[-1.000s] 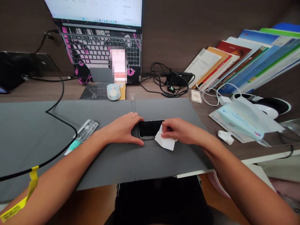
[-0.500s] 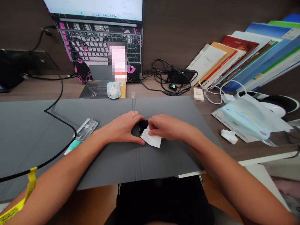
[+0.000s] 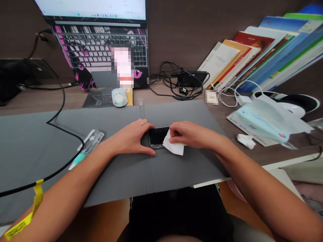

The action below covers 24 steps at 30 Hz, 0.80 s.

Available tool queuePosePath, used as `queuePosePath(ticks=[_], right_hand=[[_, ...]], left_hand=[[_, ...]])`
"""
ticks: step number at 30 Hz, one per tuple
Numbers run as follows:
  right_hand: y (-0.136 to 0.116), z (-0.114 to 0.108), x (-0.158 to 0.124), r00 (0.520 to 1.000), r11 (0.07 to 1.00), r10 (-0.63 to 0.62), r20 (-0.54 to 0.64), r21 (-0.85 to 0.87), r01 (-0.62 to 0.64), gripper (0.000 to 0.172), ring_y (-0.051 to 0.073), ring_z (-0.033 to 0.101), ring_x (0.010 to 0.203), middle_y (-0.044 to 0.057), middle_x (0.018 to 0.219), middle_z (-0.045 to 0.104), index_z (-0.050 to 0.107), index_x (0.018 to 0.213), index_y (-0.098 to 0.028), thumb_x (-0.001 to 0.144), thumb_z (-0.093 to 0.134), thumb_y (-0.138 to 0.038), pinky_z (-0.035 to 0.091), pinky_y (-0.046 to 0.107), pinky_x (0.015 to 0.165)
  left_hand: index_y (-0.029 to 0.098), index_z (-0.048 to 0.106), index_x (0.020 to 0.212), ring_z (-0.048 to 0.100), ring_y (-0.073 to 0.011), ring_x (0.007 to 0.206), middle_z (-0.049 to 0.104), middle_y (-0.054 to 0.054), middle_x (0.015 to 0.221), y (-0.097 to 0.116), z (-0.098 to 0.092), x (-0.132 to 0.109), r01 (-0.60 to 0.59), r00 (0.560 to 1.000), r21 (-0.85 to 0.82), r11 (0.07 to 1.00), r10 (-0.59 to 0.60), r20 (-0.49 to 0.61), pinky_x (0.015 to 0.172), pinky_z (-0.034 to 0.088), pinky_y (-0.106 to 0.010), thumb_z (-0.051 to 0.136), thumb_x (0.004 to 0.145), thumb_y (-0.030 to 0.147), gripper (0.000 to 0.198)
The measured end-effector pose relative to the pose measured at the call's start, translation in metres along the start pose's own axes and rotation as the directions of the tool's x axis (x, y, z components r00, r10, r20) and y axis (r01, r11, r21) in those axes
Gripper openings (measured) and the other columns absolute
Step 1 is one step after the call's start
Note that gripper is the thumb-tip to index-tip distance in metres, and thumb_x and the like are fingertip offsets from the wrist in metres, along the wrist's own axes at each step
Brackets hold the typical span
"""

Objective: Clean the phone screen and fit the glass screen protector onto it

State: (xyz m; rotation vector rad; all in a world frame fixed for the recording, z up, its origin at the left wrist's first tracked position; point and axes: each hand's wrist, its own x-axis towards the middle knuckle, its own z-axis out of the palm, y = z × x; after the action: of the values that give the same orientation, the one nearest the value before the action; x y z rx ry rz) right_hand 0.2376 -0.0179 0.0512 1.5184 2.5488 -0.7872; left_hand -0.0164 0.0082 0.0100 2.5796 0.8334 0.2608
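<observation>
Black phone [image 3: 156, 137], pale-rimmed, left hand [image 3: 133, 137] spread beside it, right hand [image 3: 186, 133] pinching white tissue [image 3: 176, 148]

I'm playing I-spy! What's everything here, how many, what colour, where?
Desk: 1, brown, beneath mat
Mat: 1, grey, centre
Phone: 1, black, on mat
Tissue: 1, white, overlapping phone
Star-marked object: 1, clear-teal, mat's left
Laptop: 1, black-pink, back
Mouse: 1, blue-white, before laptop
Cables: several, black or white, scattered
Books: several, multicoloured, back right
Packet: 1, blue-white, right
Wad: 1, white, by packet
Headset: 1, black-white, behind packet
Left hand: 1, bare, at phone
Right hand: 1, bare, holding tissue
</observation>
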Motion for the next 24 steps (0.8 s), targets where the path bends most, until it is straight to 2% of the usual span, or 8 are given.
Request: queuePosePath(ticks=[4, 10, 16, 18, 20, 24], right_hand=[[0.001, -0.004, -0.002, 0.999, 1.0, 0.014, 0.041, -0.025, -0.013, 0.008, 0.016, 0.056, 0.074, 0.002, 0.084, 0.065, 0.06, 0.083, -0.02, 0.088, 0.062, -0.025, 0.034, 0.027, 0.064], [-0.031, -0.002, 0.02, 0.995, 0.997, -0.02, 0.098, -0.072, 0.027, 0.008, 0.016, 0.055, 0.077, 0.004, 0.087, 0.066, 0.06, 0.081, -0.019, 0.088, 0.063, -0.023, 0.032, 0.027, 0.064], [-0.053, 0.001, 0.034, 0.992, 0.994, -0.049, 0.117, -0.088, 0.059, 0.004, 0.017, 0.055, 0.077, 0.006, 0.093, 0.067, 0.061, 0.085, -0.018, 0.088, 0.061, -0.02, 0.031, 0.028, 0.062], [-0.053, 0.002, 0.033, 0.993, 0.995, -0.048, 0.109, -0.087, 0.058, 0.004, 0.016, 0.055, 0.078, 0.005, 0.093, 0.067, 0.061, 0.085, -0.018, 0.089, 0.061, -0.021, 0.032, 0.027, 0.063], [-0.046, 0.001, 0.029, 0.995, 0.996, -0.033, 0.091, -0.084, 0.04, 0.006, 0.016, 0.055, 0.08, 0.005, 0.093, 0.067, 0.06, 0.085, -0.019, 0.09, 0.061, -0.023, 0.033, 0.027, 0.066], [-0.017, -0.004, 0.011, 0.998, 0.995, 0.05, 0.048, -0.086, -0.046, 0.008, 0.018, 0.056, 0.082, 0.004, 0.09, 0.066, 0.058, 0.084, -0.02, 0.09, 0.061, -0.025, 0.035, 0.026, 0.069]], left_hand=[[0.017, 0.056, 0.126, 0.055, -0.0278, 0.101, 0.057, -0.008, 0.106, 0.001, -0.002, 0.0, 0.001, 1.0, 0.008, 1.0, -0.001, 0.011, 0.086, 0.046, -0.039, 0.07, 0.073, 0.077, 0.082], [0.018, 0.056, 0.127, 0.055, -0.0285, 0.102, 0.057, -0.008, 0.108, 0.0, 0.001, -0.001, -0.007, 1.0, -0.007, 1.0, 0.006, -0.006, 0.086, 0.046, -0.04, 0.07, 0.072, 0.077, 0.082], [0.017, 0.06, 0.109, 0.053, -0.0264, 0.093, 0.056, -0.007, 0.098, 0.001, 0.0, 0.0, -0.008, 1.0, 0.003, 1.0, 0.008, 0.002, 0.08, 0.045, -0.039, 0.069, 0.074, 0.077, 0.07], [0.017, 0.059, 0.108, 0.053, -0.0266, 0.094, 0.056, -0.007, 0.099, 0.001, 0.0, 0.0, -0.008, 1.0, -0.003, 1.0, 0.008, 0.003, 0.08, 0.045, -0.038, 0.068, 0.074, 0.078, 0.071], [0.017, 0.058, 0.117, 0.054, -0.0274, 0.098, 0.057, -0.008, 0.104, 0.001, 0.0, 0.0, -0.005, 1.0, -0.003, 1.0, 0.005, -0.001, 0.083, 0.045, -0.039, 0.068, 0.073, 0.078, 0.075], [0.017, 0.054, 0.129, 0.055, -0.0279, 0.103, 0.057, -0.009, 0.11, 0.001, 0.0, -0.001, -0.004, 1.0, 0.029, 1.0, 0.004, 0.008, 0.088, 0.046, -0.039, 0.068, 0.073, 0.078, 0.084]])
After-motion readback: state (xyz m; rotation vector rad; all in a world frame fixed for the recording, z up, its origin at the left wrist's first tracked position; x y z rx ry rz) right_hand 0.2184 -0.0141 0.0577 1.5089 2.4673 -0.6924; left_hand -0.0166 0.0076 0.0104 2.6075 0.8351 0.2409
